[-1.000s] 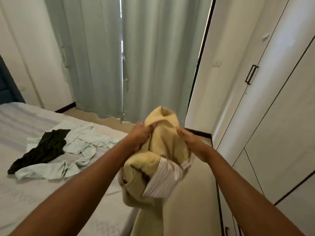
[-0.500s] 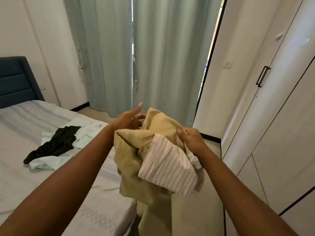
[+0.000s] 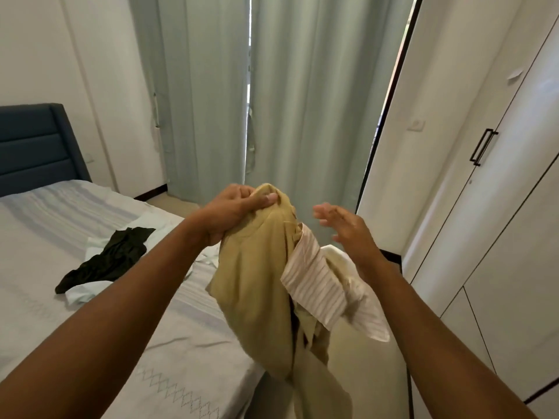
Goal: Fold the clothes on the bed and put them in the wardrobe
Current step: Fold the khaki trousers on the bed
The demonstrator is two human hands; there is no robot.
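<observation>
Hanging past the bottom edge of the view, the khaki garment (image 3: 257, 282) is cut off below, and its bunched folds hide what kind of clothing it is. The left hand (image 3: 233, 213) grips its top with curled fingers, beside the bed (image 3: 45, 243). The right hand (image 3: 341, 228) is spread, fingers apart, touching nothing, just beside the cloth. A black garment (image 3: 112, 258) lies over a pale garment (image 3: 80, 294) on the bed.

The trousers (image 3: 254, 282) are showing matt tan woven cloth, their lining (image 3: 314, 285) a thin striped fabric. The black garment (image 3: 106, 258) is catching a faint sheen. The sheet (image 3: 75, 328) is looking matt and smooth. The wardrobe doors (image 3: 514, 237) are gleaming, smooth and glossy; the handle (image 3: 483, 147) is looking matt black.
</observation>
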